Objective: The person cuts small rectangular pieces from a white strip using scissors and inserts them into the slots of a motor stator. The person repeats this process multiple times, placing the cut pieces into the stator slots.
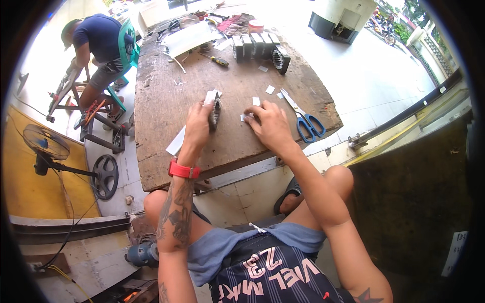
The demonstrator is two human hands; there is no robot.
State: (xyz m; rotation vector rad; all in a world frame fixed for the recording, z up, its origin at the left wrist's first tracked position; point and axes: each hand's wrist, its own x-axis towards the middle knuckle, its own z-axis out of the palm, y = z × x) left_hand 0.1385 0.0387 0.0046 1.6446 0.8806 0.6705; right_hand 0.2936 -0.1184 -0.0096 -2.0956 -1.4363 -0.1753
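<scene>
On the wooden table, my left hand (197,121) grips a dark, toothed block (215,114) with a white strip on its top. Its kind I cannot make out for sure. A long white strip (176,141) lies partly under my left wrist. My right hand (269,123) is closed at the fingertips on a small white piece (243,117), resting at the tabletop to the right of the block. More small white pieces (256,101) lie just beyond those fingers. To the right are scissors (303,119) with blue handles, their blades pointing away from me.
Several similar dark blocks (255,48) with white tops stand in a row at the back. A screwdriver (216,60), a white sheet (189,39) and a red-rimmed tub (256,26) lie near them. A person (98,38) sits at far left; a fan (46,142) stands nearer.
</scene>
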